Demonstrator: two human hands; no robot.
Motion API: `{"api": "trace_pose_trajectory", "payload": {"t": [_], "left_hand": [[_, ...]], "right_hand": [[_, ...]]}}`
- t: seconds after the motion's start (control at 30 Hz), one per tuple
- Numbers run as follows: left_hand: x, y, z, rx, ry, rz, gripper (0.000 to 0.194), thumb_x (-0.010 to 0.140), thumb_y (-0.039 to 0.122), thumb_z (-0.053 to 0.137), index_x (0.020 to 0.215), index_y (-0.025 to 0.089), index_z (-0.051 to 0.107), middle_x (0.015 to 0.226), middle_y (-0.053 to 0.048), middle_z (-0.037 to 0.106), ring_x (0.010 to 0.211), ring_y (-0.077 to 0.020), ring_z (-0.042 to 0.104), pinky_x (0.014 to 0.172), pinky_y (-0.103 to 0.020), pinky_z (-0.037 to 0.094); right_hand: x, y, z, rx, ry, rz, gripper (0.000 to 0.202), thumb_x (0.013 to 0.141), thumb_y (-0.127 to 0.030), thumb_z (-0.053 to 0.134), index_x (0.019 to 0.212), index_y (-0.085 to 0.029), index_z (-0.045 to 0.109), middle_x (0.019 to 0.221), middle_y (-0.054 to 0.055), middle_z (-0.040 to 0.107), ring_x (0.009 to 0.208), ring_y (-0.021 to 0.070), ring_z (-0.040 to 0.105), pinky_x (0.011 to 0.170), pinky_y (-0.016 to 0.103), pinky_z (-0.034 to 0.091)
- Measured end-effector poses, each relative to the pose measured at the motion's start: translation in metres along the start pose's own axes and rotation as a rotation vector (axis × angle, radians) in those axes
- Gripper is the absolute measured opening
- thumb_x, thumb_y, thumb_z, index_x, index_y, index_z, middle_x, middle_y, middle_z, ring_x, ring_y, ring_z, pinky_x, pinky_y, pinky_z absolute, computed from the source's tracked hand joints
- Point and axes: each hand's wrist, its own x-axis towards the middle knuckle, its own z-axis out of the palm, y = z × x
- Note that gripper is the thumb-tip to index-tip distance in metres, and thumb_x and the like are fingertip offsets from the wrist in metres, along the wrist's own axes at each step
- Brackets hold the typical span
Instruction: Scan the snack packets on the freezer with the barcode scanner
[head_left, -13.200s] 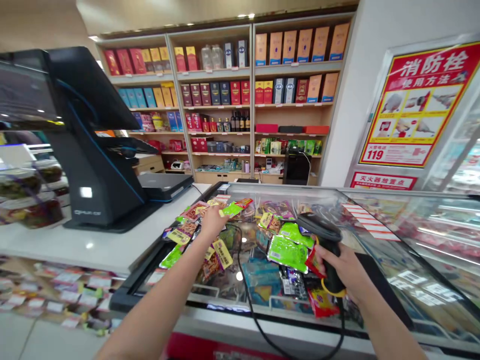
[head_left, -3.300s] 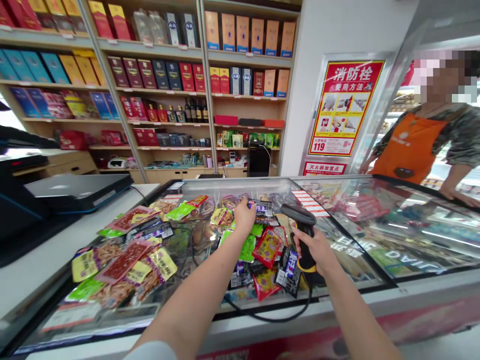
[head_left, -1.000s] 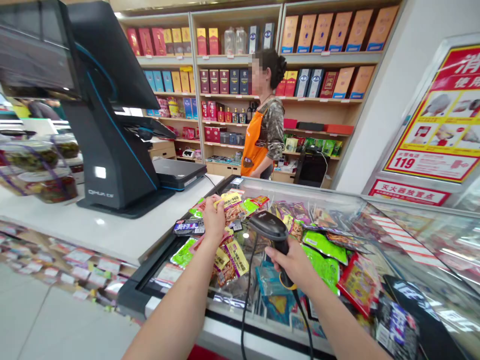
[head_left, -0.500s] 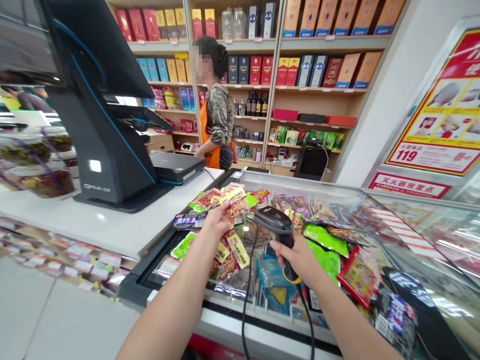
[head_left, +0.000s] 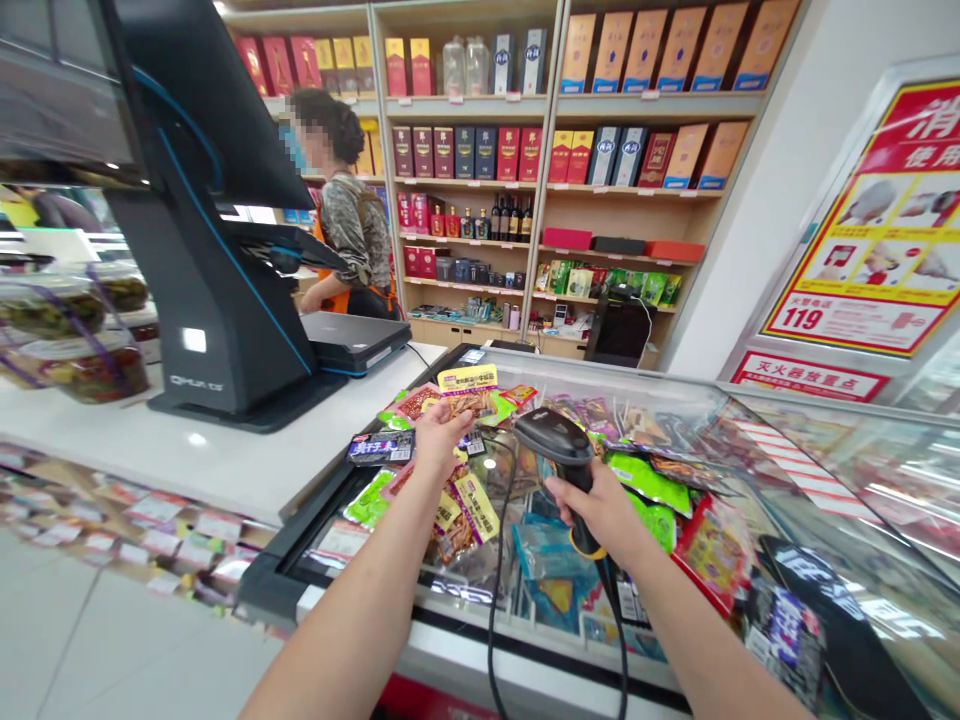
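Note:
My right hand (head_left: 592, 500) grips the handle of a black barcode scanner (head_left: 555, 437), its head tilted toward the left over the glass freezer top. A black cable runs down from the handle. My left hand (head_left: 441, 440) is open, thumb and fingers apart, at the near edge of a yellow-topped snack packet (head_left: 468, 380) lying on the upper pile. Below that hand is another yellow and purple packet (head_left: 475, 505). A black packet (head_left: 379, 447) and a green packet (head_left: 369, 498) lie to its left. Parts of these packets are hidden under my forearm.
On the white counter (head_left: 247, 455) at left stands a cash register (head_left: 225, 300). Right of the scanner are green packets (head_left: 649, 483) and a red packet (head_left: 716, 555). Behind, a person in an orange apron (head_left: 360, 235) stands before shelves of boxes. Lidded tubs (head_left: 90, 370) sit far left.
My left hand has let go of the yellow-topped packet, which now lies on the pile, and has drawn back slightly. The scanner has barely shifted. The person behind has moved left.

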Motion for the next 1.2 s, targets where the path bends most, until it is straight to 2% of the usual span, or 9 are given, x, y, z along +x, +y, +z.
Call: {"api": "trace_pose_trajectory", "payload": {"t": [0.13, 0.3, 0.43, 0.53, 0.67, 0.97, 1.1, 1.2], "left_hand": [[-0.003, -0.001, 0.002, -0.011, 0.029, 0.022, 0.027, 0.058, 0.018, 0.076, 0.081, 0.017, 0.062, 0.084, -0.002, 0.07, 0.081, -0.0166, 0.068, 0.079, -0.032, 0.056], [-0.002, -0.004, 0.002, -0.049, 0.038, -0.017, 0.024, 0.055, 0.016, 0.074, 0.075, 0.016, 0.059, 0.076, 0.0, 0.069, 0.069, -0.014, 0.066, 0.077, -0.033, 0.056], [0.0, -0.007, 0.0, -0.035, 0.038, 0.01, 0.028, 0.049, 0.015, 0.077, 0.071, 0.016, 0.058, 0.072, -0.001, 0.069, 0.07, -0.0158, 0.066, 0.075, -0.033, 0.055], [0.002, -0.009, -0.002, 0.024, 0.055, 0.012, 0.03, 0.047, 0.016, 0.078, 0.065, 0.017, 0.054, 0.062, 0.002, 0.064, 0.061, -0.0146, 0.063, 0.069, -0.03, 0.053], [0.003, -0.01, -0.003, 0.106, 0.047, -0.001, 0.03, 0.049, 0.02, 0.078, 0.062, 0.019, 0.051, 0.053, 0.005, 0.057, 0.054, -0.0126, 0.059, 0.061, -0.027, 0.05], [0.002, -0.01, -0.003, 0.104, 0.03, 0.02, 0.029, 0.049, 0.019, 0.076, 0.062, 0.019, 0.049, 0.049, 0.007, 0.051, 0.049, -0.0102, 0.054, 0.055, -0.024, 0.046], [0.002, -0.012, -0.004, 0.101, 0.03, 0.028, 0.027, 0.05, 0.018, 0.076, 0.062, 0.018, 0.051, 0.049, 0.007, 0.053, 0.046, -0.0087, 0.052, 0.056, -0.024, 0.046], [0.0, -0.01, -0.003, 0.076, 0.02, 0.011, 0.025, 0.051, 0.016, 0.075, 0.061, 0.018, 0.052, 0.052, 0.005, 0.057, 0.051, -0.0104, 0.056, 0.062, -0.026, 0.049]], "right_hand": [[-0.001, -0.002, 0.012, 0.008, 0.003, -0.023, 0.03, 0.065, -0.044, 0.069, 0.072, -0.022, 0.05, 0.049, -0.006, 0.051, 0.04, 0.0124, 0.049, 0.044, 0.027, 0.041], [-0.003, 0.009, 0.023, 0.02, -0.019, 0.02, 0.03, 0.065, -0.042, 0.069, 0.074, -0.022, 0.049, 0.047, -0.007, 0.049, 0.038, 0.0121, 0.048, 0.042, 0.026, 0.041], [-0.003, 0.016, 0.019, 0.066, 0.0, 0.004, 0.031, 0.066, -0.043, 0.07, 0.076, -0.022, 0.049, 0.05, -0.008, 0.049, 0.039, 0.0114, 0.048, 0.042, 0.025, 0.04], [-0.001, 0.019, 0.015, 0.062, -0.004, -0.003, 0.031, 0.068, -0.043, 0.07, 0.077, -0.021, 0.05, 0.051, -0.008, 0.05, 0.039, 0.0114, 0.048, 0.042, 0.025, 0.04], [-0.001, 0.02, 0.013, 0.058, -0.019, -0.006, 0.031, 0.069, -0.042, 0.069, 0.08, -0.021, 0.051, 0.051, -0.009, 0.048, 0.038, 0.0109, 0.048, 0.042, 0.025, 0.041], [-0.002, 0.018, 0.012, 0.039, -0.017, 0.001, 0.03, 0.069, -0.041, 0.067, 0.083, -0.02, 0.051, 0.051, -0.009, 0.049, 0.038, 0.0109, 0.048, 0.042, 0.025, 0.041], [0.0, 0.02, 0.011, 0.012, -0.033, -0.011, 0.027, 0.071, -0.039, 0.066, 0.083, -0.02, 0.051, 0.051, -0.009, 0.049, 0.038, 0.0106, 0.047, 0.041, 0.025, 0.041], [-0.001, 0.017, 0.011, 0.003, -0.04, 0.009, 0.026, 0.071, -0.039, 0.065, 0.082, -0.02, 0.051, 0.047, -0.009, 0.048, 0.037, 0.0107, 0.047, 0.041, 0.025, 0.04]]}}
